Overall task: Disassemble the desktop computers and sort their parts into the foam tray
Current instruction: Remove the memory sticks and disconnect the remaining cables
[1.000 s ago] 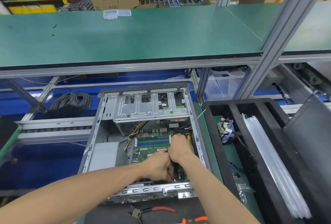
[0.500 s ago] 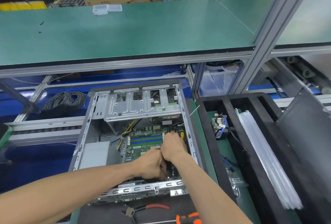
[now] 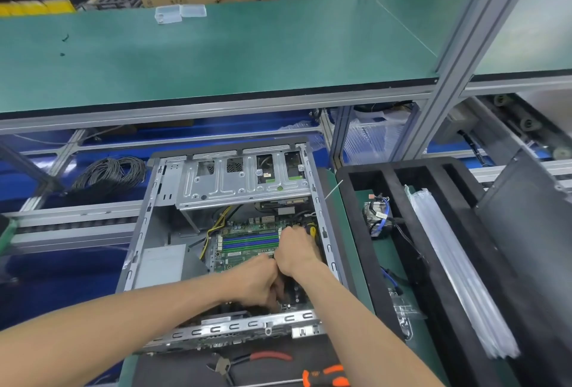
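Green bench, open computer case (image 3: 229, 231) — barely any change.
My left hand (image 3: 258, 281) and right hand (image 3: 297, 248) stay curled over the motherboard (image 3: 247, 244) — grip unclear, nothing freed.

Open case (image 3: 136, 250) top, drive cage (image 3: 241, 188) over its far end, foam tray (image 3: 356, 219) just right

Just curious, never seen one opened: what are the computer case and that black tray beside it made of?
The computer case looks like bare sheet metal: grey, dull sheen, stamped slots. The black tray seems to be foam: matte, thick soft-edged walls, though that is only by look.
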`<state>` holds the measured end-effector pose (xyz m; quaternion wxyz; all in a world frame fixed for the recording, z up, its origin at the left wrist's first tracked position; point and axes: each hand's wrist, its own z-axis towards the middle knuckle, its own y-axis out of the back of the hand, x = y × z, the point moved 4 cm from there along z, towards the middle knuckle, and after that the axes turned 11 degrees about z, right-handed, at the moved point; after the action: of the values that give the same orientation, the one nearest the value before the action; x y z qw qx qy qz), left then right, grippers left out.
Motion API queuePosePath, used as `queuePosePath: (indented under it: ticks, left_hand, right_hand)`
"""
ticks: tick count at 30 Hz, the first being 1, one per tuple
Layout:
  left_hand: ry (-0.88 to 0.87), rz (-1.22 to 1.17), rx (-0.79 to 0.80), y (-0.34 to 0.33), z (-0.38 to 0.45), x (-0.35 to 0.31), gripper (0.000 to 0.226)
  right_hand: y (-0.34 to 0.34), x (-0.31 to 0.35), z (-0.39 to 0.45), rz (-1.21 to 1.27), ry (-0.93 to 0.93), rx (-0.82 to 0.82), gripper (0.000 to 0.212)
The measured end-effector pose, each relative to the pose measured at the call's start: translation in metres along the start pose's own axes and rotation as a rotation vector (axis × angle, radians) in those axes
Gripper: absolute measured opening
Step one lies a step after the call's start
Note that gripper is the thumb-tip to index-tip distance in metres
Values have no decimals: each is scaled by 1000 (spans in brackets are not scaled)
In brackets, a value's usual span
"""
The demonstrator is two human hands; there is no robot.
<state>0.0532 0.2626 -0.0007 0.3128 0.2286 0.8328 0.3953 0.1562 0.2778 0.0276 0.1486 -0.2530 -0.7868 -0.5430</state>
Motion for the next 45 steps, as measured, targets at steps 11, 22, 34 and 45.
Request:
queuePosePath:
  ticks: [11, 22, 34, 45]
  left_hand:
    - [143, 529, -118, 73, -62, 57, 22]
    - [351, 310, -355, 66, -80, 65, 28]
    - [379, 297, -324, 69, -81, 63, 29]
    - [392, 271, -318, 69, -79, 63, 26]
  right_hand:
    - [-4, 45, -38, -166, 463, 389, 15]
    - [-29, 36, -45, -779, 517, 448, 27]
    - [-40, 29, -40, -799, 542, 565, 28]
    - [-38, 25, -35, -746, 523, 562, 30]
